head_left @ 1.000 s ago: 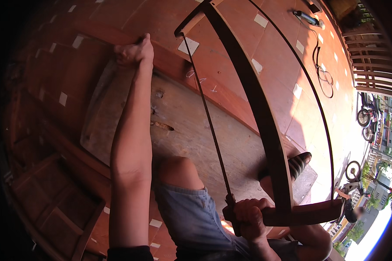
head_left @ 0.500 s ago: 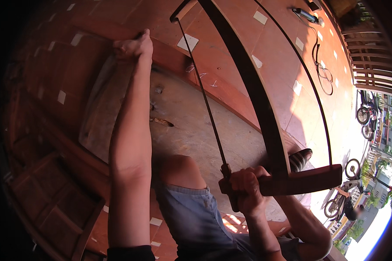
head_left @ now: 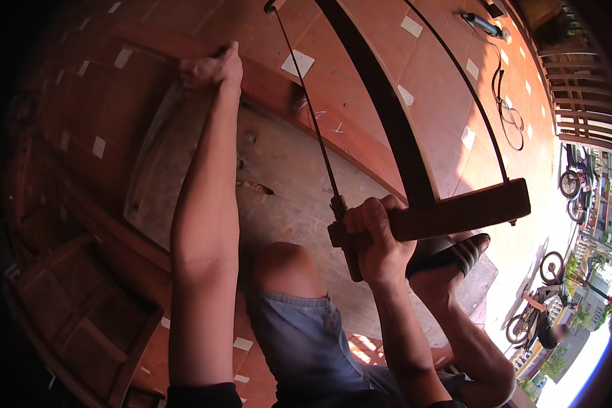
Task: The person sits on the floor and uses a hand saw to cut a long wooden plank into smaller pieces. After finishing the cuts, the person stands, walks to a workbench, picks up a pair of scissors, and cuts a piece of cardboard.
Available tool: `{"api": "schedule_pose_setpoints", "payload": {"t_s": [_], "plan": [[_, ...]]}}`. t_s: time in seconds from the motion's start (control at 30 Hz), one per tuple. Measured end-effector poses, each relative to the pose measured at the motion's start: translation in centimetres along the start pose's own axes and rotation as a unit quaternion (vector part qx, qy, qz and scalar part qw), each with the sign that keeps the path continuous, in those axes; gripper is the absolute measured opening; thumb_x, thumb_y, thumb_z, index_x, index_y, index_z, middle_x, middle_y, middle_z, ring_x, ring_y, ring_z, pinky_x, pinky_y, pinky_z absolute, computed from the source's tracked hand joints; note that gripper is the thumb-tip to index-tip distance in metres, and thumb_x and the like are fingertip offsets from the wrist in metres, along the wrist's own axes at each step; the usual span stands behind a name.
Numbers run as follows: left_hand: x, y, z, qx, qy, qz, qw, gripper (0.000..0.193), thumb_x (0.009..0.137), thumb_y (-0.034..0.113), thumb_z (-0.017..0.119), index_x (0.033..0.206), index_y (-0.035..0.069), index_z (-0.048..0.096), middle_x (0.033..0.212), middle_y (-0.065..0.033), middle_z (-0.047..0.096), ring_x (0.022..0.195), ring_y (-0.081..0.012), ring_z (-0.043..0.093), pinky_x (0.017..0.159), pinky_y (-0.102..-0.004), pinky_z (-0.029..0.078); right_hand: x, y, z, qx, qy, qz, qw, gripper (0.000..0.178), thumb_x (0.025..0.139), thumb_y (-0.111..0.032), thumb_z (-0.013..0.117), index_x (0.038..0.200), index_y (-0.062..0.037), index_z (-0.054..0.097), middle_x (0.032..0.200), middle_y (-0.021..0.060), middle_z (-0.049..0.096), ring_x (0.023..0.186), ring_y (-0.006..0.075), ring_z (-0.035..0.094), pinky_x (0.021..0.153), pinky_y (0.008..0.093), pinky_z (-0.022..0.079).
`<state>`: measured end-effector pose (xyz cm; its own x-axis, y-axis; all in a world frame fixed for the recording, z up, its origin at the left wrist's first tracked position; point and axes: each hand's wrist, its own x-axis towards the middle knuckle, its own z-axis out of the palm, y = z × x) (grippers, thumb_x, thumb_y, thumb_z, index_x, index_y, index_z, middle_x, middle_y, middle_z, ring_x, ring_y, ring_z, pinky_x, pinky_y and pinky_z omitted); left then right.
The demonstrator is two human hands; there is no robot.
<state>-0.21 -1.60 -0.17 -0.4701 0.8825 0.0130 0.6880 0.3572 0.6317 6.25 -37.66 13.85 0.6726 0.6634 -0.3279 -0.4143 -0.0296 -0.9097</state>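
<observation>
My right hand point(head_left: 381, 245) is wrapped round the near handle of a large wooden frame saw point(head_left: 394, 129). The thin blade point(head_left: 309, 102) runs away from that hand and crosses a long reddish wooden plank point(head_left: 272, 95). White marks show on the plank beside the blade. My left arm is stretched out far ahead. At its end, my left hand point(head_left: 214, 71) is closed on the plank, its fingers curled in shade and its thumb outstretched. A worn wooden board point(head_left: 292, 156) with holes lies beneath the plank. The saw's far end is partly out of view.
My bare knee point(head_left: 289, 268) and sandalled foot point(head_left: 466, 255) are close to the saw. A power tool point(head_left: 483, 26) with a cord lies on the tiled floor. Dark wooden furniture point(head_left: 81, 299) stands at the left. Motorbikes and a person point(head_left: 547, 330) are outside at the right.
My right hand has pushed the saw away from me, and its near end now sits farther up the picture. My left hand stays in place on the plank.
</observation>
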Motion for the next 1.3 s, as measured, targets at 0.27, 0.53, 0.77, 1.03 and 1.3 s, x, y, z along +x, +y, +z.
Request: {"api": "schedule_pose_setpoints", "payload": {"t_s": [0.27, 0.53, 0.77, 1.03, 1.3], "plan": [[-0.2, 0.1, 0.2, -0.059, -0.002, 0.029, 0.998, 0.097, 0.066, 0.047, 0.093, 0.132, -0.007, 0.047, 0.133, -0.0239, 0.058, 0.124, -0.0399, 0.059, 0.106, -0.0488, 0.048, -15.2, -4.7, -6.3, -0.015, -0.012, -0.026, 0.999, 0.031, 0.102, -0.017, 0.065, 0.079, -0.0093, 0.045, 0.063, 0.006, 0.053, 0.052, 0.019, 0.05, 0.059, 0.0383, 0.047], [0.0, 0.1, 1.5, -0.017, 0.02, 0.006, 1.0, 0.101, 0.061, 0.052, 0.094, 0.128, -0.007, 0.047, 0.126, -0.0238, 0.059, 0.12, -0.0427, 0.057, 0.106, -0.0523, 0.042, 3.7, -0.1, 1.2, -0.045, -0.015, -0.013, 0.999, 0.026, 0.101, -0.011, 0.069, 0.081, -0.0027, 0.055, 0.071, 0.0061, 0.054, 0.068, 0.0185, 0.058, 0.065, 0.0366, 0.049], [0.3, 0.0, 0.2, -0.027, 0.024, 0.01, 0.999, 0.105, 0.064, 0.052, 0.093, 0.136, -0.007, 0.044, 0.133, -0.0253, 0.056, 0.13, -0.0397, 0.052, 0.11, -0.0506, 0.044, -10.2, -3.3, -4.5, -0.023, -0.004, 0.004, 1.0, 0.03, 0.102, -0.014, 0.064, 0.08, -0.0073, 0.045, 0.067, 0.0095, 0.054, 0.059, 0.0196, 0.053, 0.061, 0.0369, 0.047], [1.3, -1.5, 1.2, -0.046, 0.007, 0.016, 0.999, 0.113, 0.058, 0.055, 0.093, 0.137, -0.009, 0.042, 0.13, -0.0243, 0.055, 0.124, -0.0414, 0.053, 0.11, -0.0554, 0.039, -5.2, 0.2, -2.3, -0.01, 0.013, -0.003, 1.0, 0.028, 0.103, -0.009, 0.062, 0.081, -0.0058, 0.047, 0.067, 0.0057, 0.049, 0.061, 0.0176, 0.051, 0.062, 0.0359, 0.046], [1.9, -0.9, 1.2, -0.059, -0.016, 0.023, 0.998, 0.107, 0.061, 0.055, 0.091, 0.132, -0.008, 0.043, 0.133, -0.0262, 0.053, 0.125, -0.0426, 0.053, 0.114, -0.0539, 0.035, -1.9, -0.2, -0.9, -0.036, 0.014, 0.003, 0.999, 0.027, 0.102, -0.01, 0.065, 0.081, -0.0042, 0.05, 0.07, 0.0088, 0.056, 0.065, 0.0176, 0.054, 0.067, 0.0364, 0.049]]}}
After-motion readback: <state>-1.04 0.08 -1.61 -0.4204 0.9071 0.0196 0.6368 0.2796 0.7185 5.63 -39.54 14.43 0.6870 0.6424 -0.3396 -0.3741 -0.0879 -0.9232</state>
